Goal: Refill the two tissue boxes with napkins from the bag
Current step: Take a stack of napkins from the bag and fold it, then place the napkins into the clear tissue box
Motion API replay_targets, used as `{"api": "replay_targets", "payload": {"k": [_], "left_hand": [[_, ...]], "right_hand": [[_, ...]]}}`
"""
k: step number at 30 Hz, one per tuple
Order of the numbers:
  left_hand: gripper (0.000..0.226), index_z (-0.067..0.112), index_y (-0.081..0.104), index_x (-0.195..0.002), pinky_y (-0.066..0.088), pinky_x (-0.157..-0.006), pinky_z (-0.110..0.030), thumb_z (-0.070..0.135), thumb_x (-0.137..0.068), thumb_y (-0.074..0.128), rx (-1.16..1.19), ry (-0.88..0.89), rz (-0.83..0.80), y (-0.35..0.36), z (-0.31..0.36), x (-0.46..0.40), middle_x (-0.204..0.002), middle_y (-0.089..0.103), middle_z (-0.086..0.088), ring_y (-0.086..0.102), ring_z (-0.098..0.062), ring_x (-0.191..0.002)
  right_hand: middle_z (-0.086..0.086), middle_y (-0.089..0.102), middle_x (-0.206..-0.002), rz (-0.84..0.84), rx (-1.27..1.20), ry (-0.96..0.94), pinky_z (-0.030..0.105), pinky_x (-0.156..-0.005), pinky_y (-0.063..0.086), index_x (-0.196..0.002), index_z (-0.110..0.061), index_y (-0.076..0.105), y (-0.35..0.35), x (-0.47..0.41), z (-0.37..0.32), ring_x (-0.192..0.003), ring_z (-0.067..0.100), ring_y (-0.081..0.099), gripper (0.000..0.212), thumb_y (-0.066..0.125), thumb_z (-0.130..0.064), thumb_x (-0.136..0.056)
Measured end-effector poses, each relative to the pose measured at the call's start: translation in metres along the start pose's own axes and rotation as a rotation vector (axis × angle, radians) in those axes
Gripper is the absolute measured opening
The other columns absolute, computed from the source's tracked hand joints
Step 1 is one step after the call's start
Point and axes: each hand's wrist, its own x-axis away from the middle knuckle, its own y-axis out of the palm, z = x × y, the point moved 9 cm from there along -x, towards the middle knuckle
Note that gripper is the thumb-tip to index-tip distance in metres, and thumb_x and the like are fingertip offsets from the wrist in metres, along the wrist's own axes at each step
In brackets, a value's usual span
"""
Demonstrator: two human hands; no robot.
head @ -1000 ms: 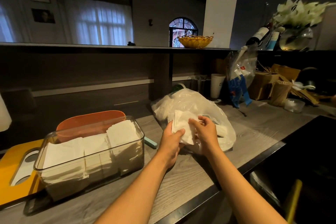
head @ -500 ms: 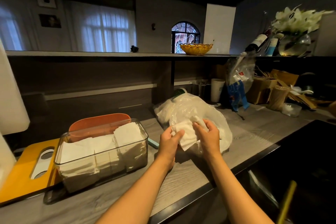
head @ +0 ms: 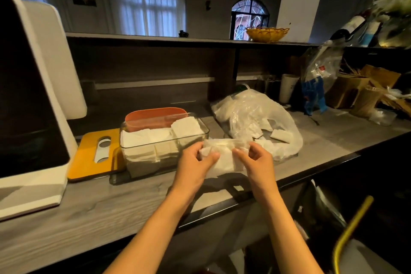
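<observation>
The stack of napkins is held above the front edge of the counter, between the clear box on the left and the plastic bag behind and to the right. It is clear of the counter surface and casts a shadow beneath.

Handling, as judged: the napkins are light, soft folded paper, loosely stacked. They will bend and fan apart if held at one end only, and single sheets may slip out. The sound hold is at both short ends with light pressure, keeping the stack square. The stack appears to be covered by a thin clear film along its top, though blur makes this uncertain.

Grip: the left hand holds the left end, thumb over the top face and fingers curled beneath. The right hand holds the right end, fingertips pinched on the upper edge. Both hands are closed on the stack; neither is free.

The clear box already holds rows of white napkins up to its rim. An orange box stands just behind it, touching or nearly so; its contents cannot be seen. An orange lid with an oval slot lies flat to the left of the clear box. The plastic bag lies slack on the counter with more folded napkins visible through it.
</observation>
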Motion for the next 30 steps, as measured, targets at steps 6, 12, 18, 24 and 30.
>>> {"api": "replay_targets", "payload": {"k": [6,12,18,24,30], "left_hand": [[0.013,0.022,0.067,-0.101,0.057,-0.070,-0.023,0.017,-0.090,0.071,-0.243,0.069,0.168,-0.057,-0.003,0.027,-0.093,0.071,0.007,0.067,-0.005,-0.085],[0.024,0.022,0.059,-0.110,0.045,-0.057,-0.012,0.023,-0.089,0.071,-0.283,-0.041,0.267,-0.072,-0.021,0.036,-0.101,0.065,0.004,0.063,-0.009,-0.090],[0.018,0.013,0.059,-0.089,0.042,-0.063,-0.022,0.030,-0.093,0.066,-0.053,-0.029,0.478,-0.076,-0.011,0.044,-0.083,0.059,0.000,0.055,-0.013,-0.078],[0.006,0.018,0.060,-0.103,0.047,-0.060,-0.009,0.019,-0.098,0.057,-0.031,-0.016,0.466,-0.071,-0.010,0.047,-0.096,0.062,0.005,0.059,-0.007,-0.088],[0.011,0.024,0.064,-0.100,0.039,-0.065,-0.008,0.028,-0.100,0.054,-0.337,0.028,0.304,-0.059,-0.004,0.043,-0.101,0.065,0.007,0.056,-0.001,-0.090]], "right_hand": [[0.005,0.072,-0.097,-0.146,0.037,0.065,0.023,-0.075,0.056,-0.106,-0.006,0.064,0.055,0.020,0.012,-0.090,0.010,0.069,0.016,0.062,-0.002,-0.091],[0.005,0.069,-0.103,-0.125,0.085,0.154,0.017,-0.070,0.053,-0.112,-0.013,0.061,0.083,0.025,0.028,-0.091,0.011,0.067,0.020,0.063,-0.010,-0.092],[0.003,0.069,-0.084,0.048,0.103,0.171,0.025,-0.063,0.051,-0.093,-0.013,0.068,0.084,0.028,0.029,-0.075,0.011,0.065,0.017,0.067,-0.030,-0.090],[0.004,0.064,-0.075,0.129,0.168,0.183,0.025,-0.058,0.047,-0.080,-0.012,0.064,0.079,0.027,0.032,-0.069,0.013,0.059,0.019,0.068,-0.029,-0.088],[-0.003,0.061,-0.064,0.108,0.333,0.128,0.028,-0.057,0.042,-0.070,-0.014,0.064,0.085,0.022,0.032,-0.060,0.010,0.054,0.031,0.064,-0.038,-0.091]]}}
